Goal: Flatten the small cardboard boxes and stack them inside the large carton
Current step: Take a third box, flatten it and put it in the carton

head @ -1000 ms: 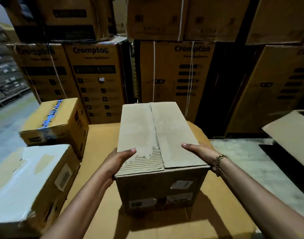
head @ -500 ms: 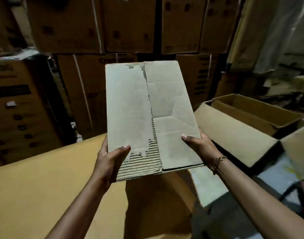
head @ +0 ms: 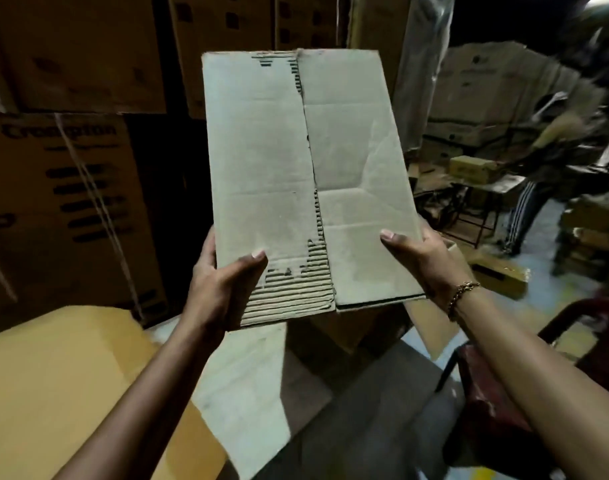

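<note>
Both hands hold the small cardboard box (head: 306, 174) up off the table (head: 54, 393), the left grip (head: 220, 289) and right grip (head: 424, 265) each grasping a near corner, thumbs on top.

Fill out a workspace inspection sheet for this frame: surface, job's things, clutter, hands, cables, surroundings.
Surface: tan carton top at lower left.
Job's things: box held in the air, top flaps shut, liner torn at the near edge; brown carton below it, mostly hidden.
Clutter: red chair at right; floor box beyond it.
Hands: left hand and right hand grip the box's near corners, thumbs on top; bracelet on the right wrist.
Cables: nothing seen.
Surroundings: stacked printed cartons behind; blurred person at far right.
</note>
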`<state>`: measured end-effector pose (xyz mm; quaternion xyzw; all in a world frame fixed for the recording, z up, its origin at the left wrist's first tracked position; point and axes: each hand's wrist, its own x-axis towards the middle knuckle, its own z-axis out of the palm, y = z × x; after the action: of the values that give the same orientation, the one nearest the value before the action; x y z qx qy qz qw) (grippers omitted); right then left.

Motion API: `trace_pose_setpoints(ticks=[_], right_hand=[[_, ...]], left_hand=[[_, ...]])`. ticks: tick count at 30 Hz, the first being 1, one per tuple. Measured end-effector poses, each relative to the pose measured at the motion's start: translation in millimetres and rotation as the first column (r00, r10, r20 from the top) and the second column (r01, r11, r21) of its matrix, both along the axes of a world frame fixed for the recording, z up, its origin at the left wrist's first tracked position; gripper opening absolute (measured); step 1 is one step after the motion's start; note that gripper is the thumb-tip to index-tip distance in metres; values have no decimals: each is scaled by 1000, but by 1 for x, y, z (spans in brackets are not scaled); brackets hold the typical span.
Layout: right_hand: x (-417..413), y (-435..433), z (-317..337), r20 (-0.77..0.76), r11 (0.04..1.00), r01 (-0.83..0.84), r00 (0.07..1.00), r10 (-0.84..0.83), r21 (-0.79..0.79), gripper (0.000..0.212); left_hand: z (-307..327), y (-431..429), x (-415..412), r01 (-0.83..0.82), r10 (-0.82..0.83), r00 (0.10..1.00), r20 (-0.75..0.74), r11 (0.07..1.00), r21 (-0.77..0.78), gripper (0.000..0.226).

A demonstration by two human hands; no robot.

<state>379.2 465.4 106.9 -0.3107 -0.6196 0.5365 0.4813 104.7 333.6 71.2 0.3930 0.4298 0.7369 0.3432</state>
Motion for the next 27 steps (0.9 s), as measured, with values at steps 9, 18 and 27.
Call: trace_pose_setpoints(ticks=[9,18,27], right_hand=[[82,142,33,26,996,41,999,-43,77,49],[126,312,72,233,982,67,966,-109,178,85],[142,466,107,375,982,-124,925,63,140,97]], left_hand=[[25,155,78,8,-4,998,-58,998,69,55],[46,320,117,15,-13,1000,-20,997,73,67],[58,416,146,-57,57,998,23,998,-13,55]])
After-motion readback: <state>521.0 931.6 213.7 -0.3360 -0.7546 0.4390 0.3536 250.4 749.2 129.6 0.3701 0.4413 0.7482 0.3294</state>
